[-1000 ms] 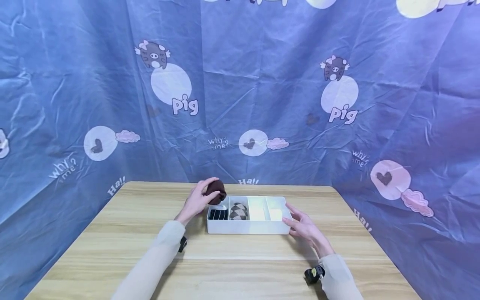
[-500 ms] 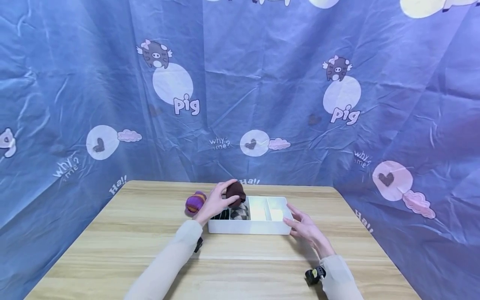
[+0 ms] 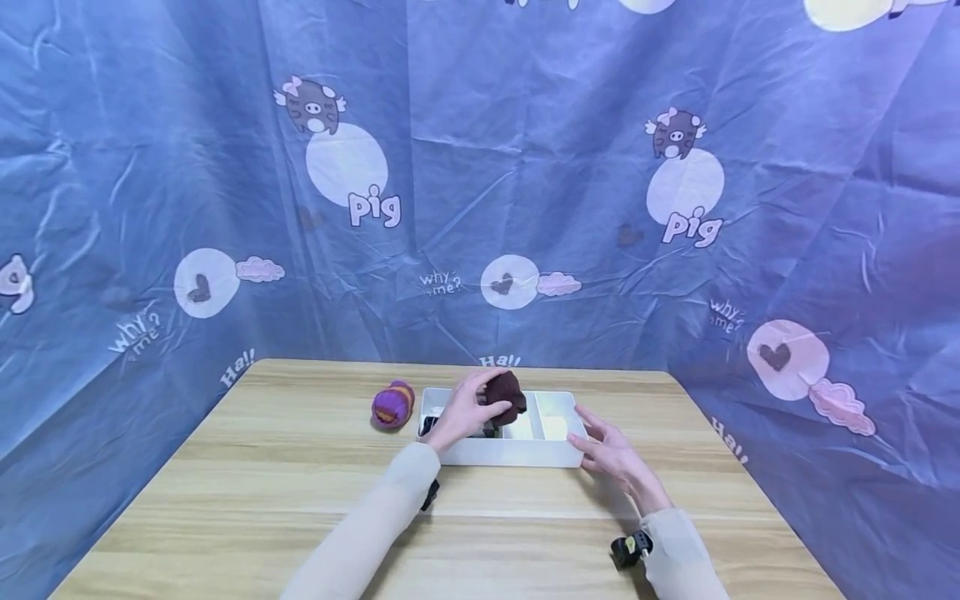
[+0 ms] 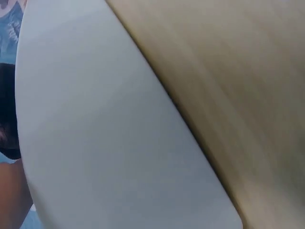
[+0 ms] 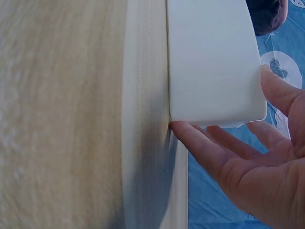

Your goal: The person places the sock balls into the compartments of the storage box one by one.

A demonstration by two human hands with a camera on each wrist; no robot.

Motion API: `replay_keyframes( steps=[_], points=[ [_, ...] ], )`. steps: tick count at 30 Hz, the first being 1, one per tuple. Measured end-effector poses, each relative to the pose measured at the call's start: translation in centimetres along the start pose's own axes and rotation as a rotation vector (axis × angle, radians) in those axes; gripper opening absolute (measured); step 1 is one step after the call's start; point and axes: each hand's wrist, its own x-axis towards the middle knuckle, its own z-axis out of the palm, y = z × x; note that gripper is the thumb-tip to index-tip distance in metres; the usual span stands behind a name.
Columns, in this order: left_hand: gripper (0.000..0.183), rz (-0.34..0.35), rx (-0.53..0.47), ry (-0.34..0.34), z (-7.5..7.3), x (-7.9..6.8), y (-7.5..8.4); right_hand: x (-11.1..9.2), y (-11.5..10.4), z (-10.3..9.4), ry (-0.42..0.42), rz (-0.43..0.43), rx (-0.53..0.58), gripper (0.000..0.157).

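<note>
Leaving purple-and-orange bundle outside the white box, on the worktop just to its left: apparently outstanding. Showing black item in the leftmost compartment: apparently placed. Hiding the next stretch of the box behind the left hand; contents there not fully readable. Grasping dark brown bundle between that hand's thumb and fingers, above the box, partly covering the third compartment: apparently not yet placed. Showing no item in the visible part of that compartment, nor in the fourth compartment. Holding the box's right end with thumb and fingers of the right hand.
</note>
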Motion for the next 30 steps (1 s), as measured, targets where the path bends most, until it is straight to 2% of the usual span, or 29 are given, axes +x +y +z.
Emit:
replay_keyframes(
  steps=[5, 10, 15, 23, 30],
  points=[
    [0.053, 0.026, 0.064, 0.021, 1.3, 0.0, 0.1, 0.1, 0.1, 0.0, -0.007, -0.004, 0.011, 0.074],
    [0.053, 0.024, 0.118, 0.024, 2.0, 0.0, 0.2, 0.0, 0.1, 0.0, -0.019, -0.006, 0.016, 0.075],
    [0.05, -0.004, 0.139, -0.019, 2.2, 0.3, 0.4, 0.1, 0.0, 0.0, -0.005, 0.004, 0.012, 0.075],
    [0.035, -0.033, 0.155, -0.101, 2.4, 0.2, 0.4, 0.1, 0.0, -0.2, -0.005, -0.002, 0.016, 0.074],
    [0.032, -0.024, 0.264, -0.17, 2.6, 0.2, 0.8, -0.1, 0.2, -0.2, 0.004, -0.015, -0.001, 0.075]
  ],
)
